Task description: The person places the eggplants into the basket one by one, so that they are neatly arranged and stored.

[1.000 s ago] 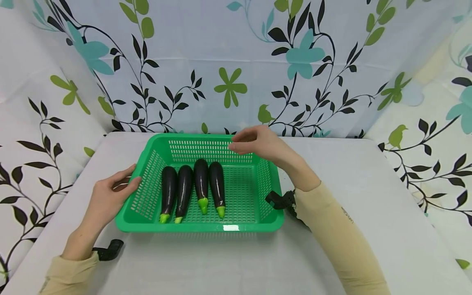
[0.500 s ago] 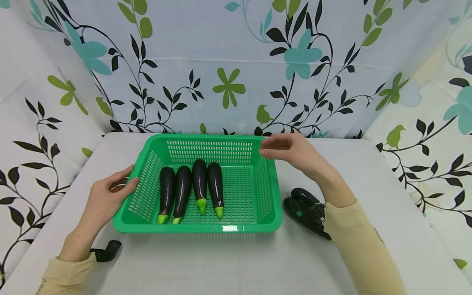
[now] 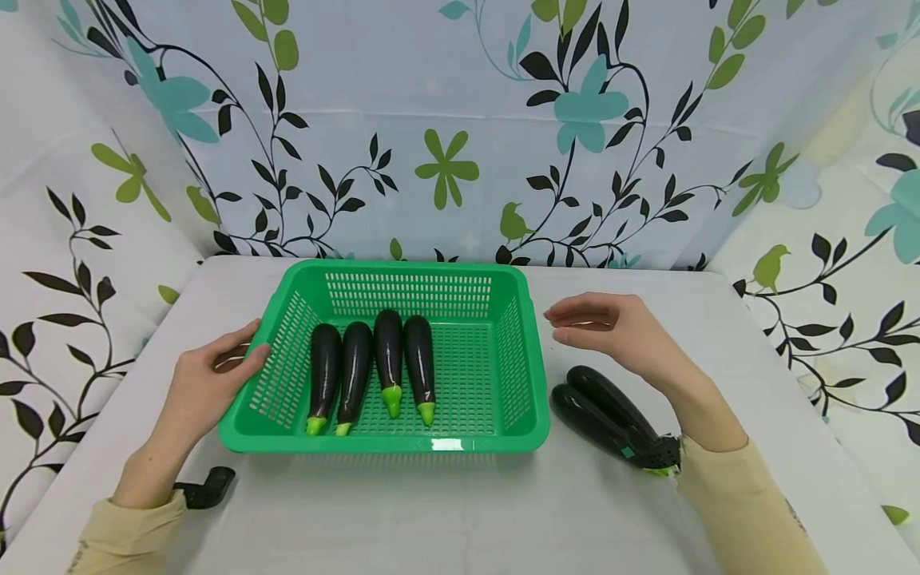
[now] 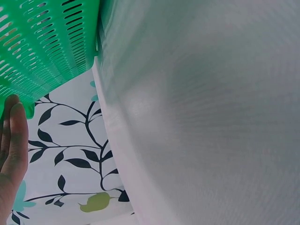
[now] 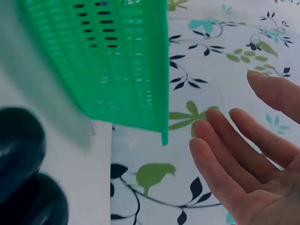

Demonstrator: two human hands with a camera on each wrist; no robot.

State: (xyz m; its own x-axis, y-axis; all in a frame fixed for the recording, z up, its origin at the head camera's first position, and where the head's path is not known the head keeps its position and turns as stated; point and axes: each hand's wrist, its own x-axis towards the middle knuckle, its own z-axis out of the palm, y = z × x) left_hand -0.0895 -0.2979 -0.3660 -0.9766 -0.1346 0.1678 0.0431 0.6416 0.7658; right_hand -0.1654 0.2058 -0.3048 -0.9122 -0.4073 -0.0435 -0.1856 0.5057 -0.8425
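A: What is different from a second ago?

B: The right hand (image 3: 611,327) has left the basket (image 3: 460,444). A second ago it hung over the back wall, above the row of aubergines; half a second ago it was at the corner at 1 o'clock; now it is outside the right wall, at 3 o'clock, above the desk (image 3: 446,519).

A: And its grip?

B: Released — the fingers (image 5: 220,154) lie long and loosely spread, the palm empty. It holds nothing.

A: What sits under it?

B: Two loose aubergines (image 3: 604,411) on the desk, side by side and touching, near the basket's right wall at about 4 o'clock. The hand hovers just beyond them, apart from both, and the forearm no longer covers them as it did.

A: The left hand (image 3: 208,383)?

B: Unchanged. It rests against the basket's left rim at 9 o'clock, fingers straight along the plastic, steadying and not clutching.

A: And inside the basket?

B: Four aubergines (image 3: 370,363) in a row on the left half of the floor, green caps toward the person, the same as before. The right half is bare mesh.

A: So what does the shift suggest?

B: Probably that the empty hand has turned from the basket toward the pair on the desk — two appear left to handle.
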